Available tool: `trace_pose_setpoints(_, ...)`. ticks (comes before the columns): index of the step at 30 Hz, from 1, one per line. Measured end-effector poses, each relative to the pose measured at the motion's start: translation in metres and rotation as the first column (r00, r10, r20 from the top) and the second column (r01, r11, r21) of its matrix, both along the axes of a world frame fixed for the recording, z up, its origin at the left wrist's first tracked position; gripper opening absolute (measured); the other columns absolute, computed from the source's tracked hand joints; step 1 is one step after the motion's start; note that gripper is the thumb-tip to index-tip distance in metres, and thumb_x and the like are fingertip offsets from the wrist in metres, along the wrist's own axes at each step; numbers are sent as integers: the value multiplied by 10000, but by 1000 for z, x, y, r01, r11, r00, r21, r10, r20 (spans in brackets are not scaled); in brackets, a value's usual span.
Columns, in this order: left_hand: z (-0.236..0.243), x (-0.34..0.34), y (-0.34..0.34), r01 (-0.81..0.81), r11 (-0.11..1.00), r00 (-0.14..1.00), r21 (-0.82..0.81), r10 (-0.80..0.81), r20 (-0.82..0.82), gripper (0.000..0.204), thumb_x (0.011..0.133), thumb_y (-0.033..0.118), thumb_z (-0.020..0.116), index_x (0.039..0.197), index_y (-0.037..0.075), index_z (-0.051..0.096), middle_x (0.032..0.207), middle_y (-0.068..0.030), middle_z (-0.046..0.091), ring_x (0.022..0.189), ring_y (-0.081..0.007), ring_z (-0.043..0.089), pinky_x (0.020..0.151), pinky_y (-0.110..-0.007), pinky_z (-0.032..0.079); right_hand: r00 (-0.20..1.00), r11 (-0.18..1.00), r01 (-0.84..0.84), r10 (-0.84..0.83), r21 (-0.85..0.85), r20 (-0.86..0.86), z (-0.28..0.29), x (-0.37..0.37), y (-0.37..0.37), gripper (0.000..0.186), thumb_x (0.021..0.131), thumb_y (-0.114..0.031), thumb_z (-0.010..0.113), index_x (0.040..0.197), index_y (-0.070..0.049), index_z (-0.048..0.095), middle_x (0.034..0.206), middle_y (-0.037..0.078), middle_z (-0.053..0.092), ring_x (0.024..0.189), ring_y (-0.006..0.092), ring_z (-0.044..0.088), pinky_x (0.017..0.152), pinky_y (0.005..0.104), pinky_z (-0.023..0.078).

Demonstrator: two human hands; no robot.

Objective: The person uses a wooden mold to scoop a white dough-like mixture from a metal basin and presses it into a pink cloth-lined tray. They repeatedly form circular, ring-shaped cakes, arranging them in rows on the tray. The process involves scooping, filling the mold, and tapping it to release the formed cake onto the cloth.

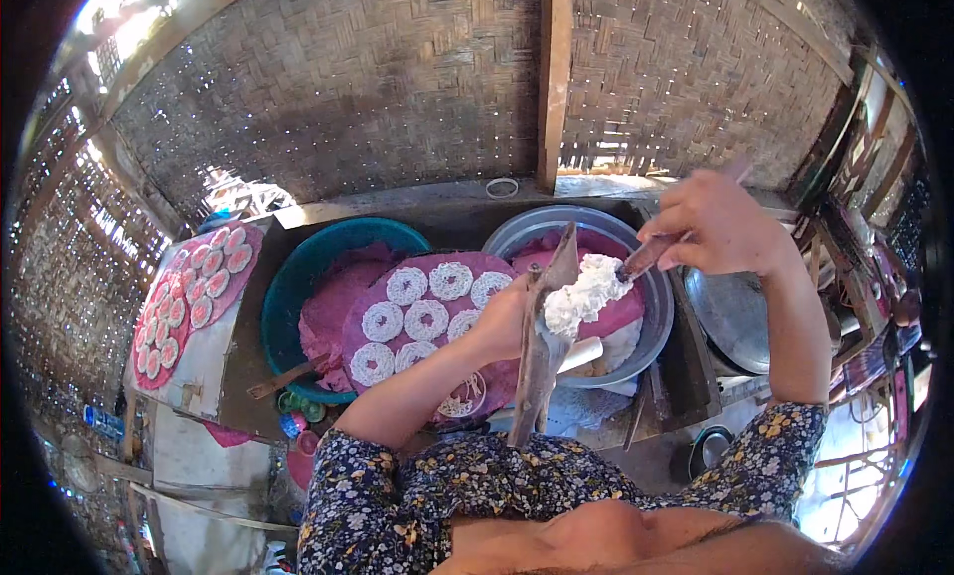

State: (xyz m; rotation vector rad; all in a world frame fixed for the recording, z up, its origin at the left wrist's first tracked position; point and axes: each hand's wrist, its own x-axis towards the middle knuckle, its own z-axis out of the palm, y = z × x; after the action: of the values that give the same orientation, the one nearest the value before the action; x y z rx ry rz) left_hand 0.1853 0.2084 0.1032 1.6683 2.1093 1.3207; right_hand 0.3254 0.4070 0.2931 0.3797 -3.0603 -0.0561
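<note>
My left hand point(505, 322) is closed round a long, weathered wooden press point(540, 376), held tilted upright in front of my chest. A pale cylinder point(581, 354) sticks out beside it. My right hand point(720, 222) grips a wooden spatula point(651, 255), whose dark end touches a lump of soft white dough point(588, 292). This dough sits against the press, above a grey basin point(661, 346). Left of the press, several white rings of thin dough strands point(425, 320) lie on a pink cloth-covered round point(462, 262). One ring nearest me point(461, 396) looks only partly laid.
A teal basin point(273, 307) holds pink cloth and a wooden paddle point(288, 376). Further left, pink sheets point(214, 302) carry several pinkish-white rounds. A metal lid point(730, 317) lies at the right. Behind stands a woven bamboo wall point(378, 98) with a wooden post point(555, 88).
</note>
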Motion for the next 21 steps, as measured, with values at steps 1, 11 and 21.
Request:
trace_pose_setpoints(1, 1, 1, -2, -21, 1000, 1000, -19, 21, -18, 558, 611, 274, 739, 1088, 48, 560, 1034, -187, 565, 919, -336, 572, 799, -361, 460, 997, 994, -54, 59, 95, -56, 5, -4, -7, 299, 646, -326, 693, 864, -124, 664, 734, 50, 584, 767, 274, 551, 690, 400, 386)
trace_pose_setpoints(11, 7, -10, -9, 131, 978, 890, 160, -187, 415, 700, 560, 109, 833, 1164, 29, 488, 1055, -49, 588, 943, -109, 547, 868, -300, 438, 990, 993, -97, 103, 74, -94, 24, -15, -11, 237, 629, -262, 691, 822, -125, 675, 755, 47, 605, 767, 256, 573, 689, 379, 415)
trace_pose_setpoints(21, -31, -20, 21, 29, 994, 811, 105, -85, 579, 531, 670, 215, 741, 1135, 73, 527, 1042, -82, 611, 932, -182, 589, 811, -318, 461, 872, 755, -90, 375, 649, -315, -54, -21, -80, 66, 662, -186, 576, 643, -126, 556, 639, -11, 495, 671, 143, 537, 621, 333, 400)
